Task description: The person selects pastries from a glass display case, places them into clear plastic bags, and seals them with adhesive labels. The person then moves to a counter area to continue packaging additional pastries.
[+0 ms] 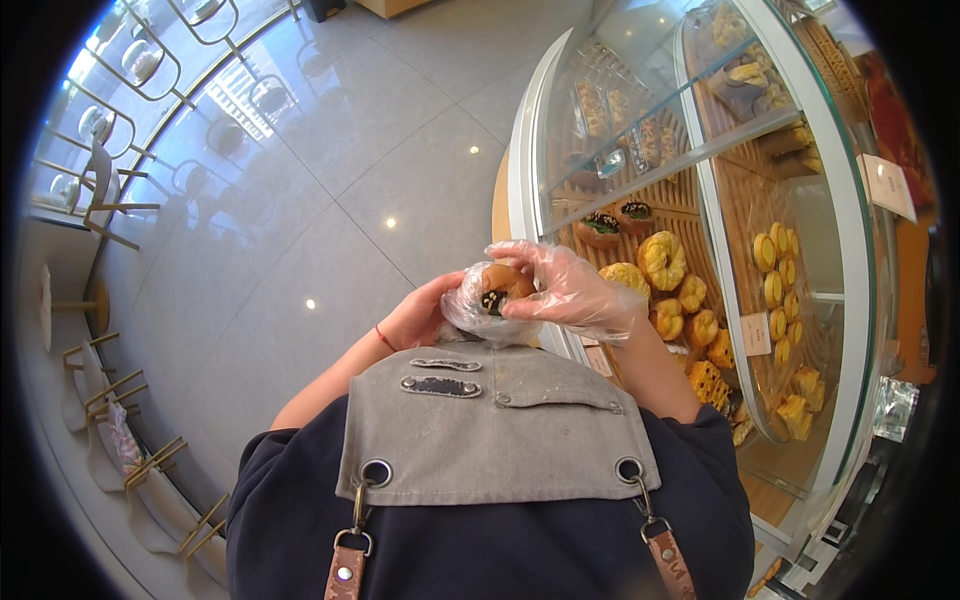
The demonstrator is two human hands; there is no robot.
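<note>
In front of the grey apron (495, 435), a round brown bread bun (508, 279) with a dark topping and pale bits sits partly inside a clear plastic bag (469, 296). My left hand (429, 307), bare with a red cord at the wrist, holds the bag from the left side. A thin clear plastic glove covers my right hand (566, 289), whose thumb and fingers are on the bun's right side and top. The bag hides the bun's lower part.
A glass display case (540, 172) curves along the right, holding ring-shaped pastries (661, 259), dark-topped buns (598, 229) and small round tarts (764, 252) on slatted trays. Chairs (105, 187) stand at the far left on a grey tiled floor (360, 150).
</note>
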